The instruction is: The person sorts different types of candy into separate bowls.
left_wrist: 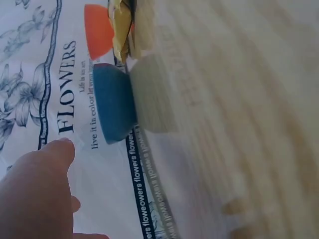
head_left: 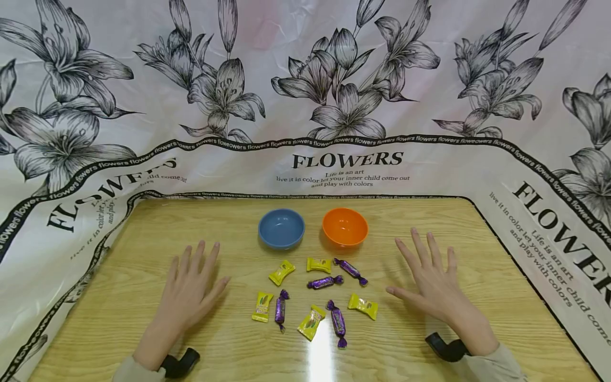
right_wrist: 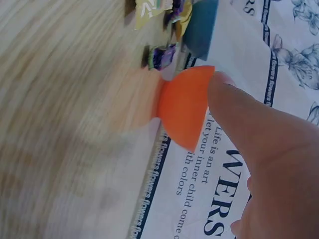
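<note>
My left hand (head_left: 188, 292) is spread over the left of the table with straight fingers, holding nothing. Opposite it, my right hand (head_left: 431, 281) is likewise spread and holds nothing. Between them lie several yellow-wrapped candies (head_left: 262, 306) and several purple twist-wrapped candies (head_left: 337, 323), scattered loose. Nearest my right hand is a yellow candy (head_left: 363, 306); a yellow and a purple one lie closest to my left. Behind the candies stand a blue bowl (head_left: 281, 228) and, to its right, an orange bowl (head_left: 345, 227). In the right wrist view, my thumb (right_wrist: 249, 119) overlaps the orange bowl's rim.
The wooden table (head_left: 229, 345) ends at a white cloth (head_left: 353, 170) printed with black flowers and lettering, which rises at the back and both sides. Black wrist straps (head_left: 180, 364) show near both sleeves. Light glares off the table's front middle.
</note>
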`<act>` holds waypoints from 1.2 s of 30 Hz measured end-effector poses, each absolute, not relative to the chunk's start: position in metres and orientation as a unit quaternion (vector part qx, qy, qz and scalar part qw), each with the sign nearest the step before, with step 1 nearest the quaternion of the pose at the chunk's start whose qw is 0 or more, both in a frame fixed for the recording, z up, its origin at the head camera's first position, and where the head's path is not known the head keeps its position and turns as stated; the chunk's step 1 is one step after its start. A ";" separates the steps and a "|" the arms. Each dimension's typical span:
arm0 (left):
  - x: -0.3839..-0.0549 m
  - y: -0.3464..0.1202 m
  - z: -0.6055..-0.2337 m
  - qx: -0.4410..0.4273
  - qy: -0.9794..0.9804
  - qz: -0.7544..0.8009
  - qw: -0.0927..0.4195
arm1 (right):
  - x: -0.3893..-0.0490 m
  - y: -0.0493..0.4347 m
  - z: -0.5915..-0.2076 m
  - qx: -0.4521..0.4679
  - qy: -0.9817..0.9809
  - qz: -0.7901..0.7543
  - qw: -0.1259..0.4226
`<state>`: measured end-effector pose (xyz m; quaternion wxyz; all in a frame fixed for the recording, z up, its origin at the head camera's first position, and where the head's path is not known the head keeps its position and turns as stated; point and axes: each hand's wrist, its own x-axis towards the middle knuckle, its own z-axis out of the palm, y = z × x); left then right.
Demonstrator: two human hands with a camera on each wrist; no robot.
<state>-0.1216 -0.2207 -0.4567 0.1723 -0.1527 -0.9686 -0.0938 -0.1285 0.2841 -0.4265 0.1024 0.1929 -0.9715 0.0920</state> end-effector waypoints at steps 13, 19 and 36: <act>-0.147 -0.217 -0.444 -0.212 -0.935 -0.147 0.242 | -0.136 0.269 -0.414 0.215 -0.964 0.112 0.113; -0.157 -0.215 -0.440 -0.229 -0.927 -0.185 0.233 | -0.140 0.259 -0.406 0.230 -0.958 0.121 0.119; -0.212 -0.199 -0.444 -0.238 -0.917 -0.302 0.104 | -0.157 0.224 -0.393 0.273 -0.943 0.142 0.128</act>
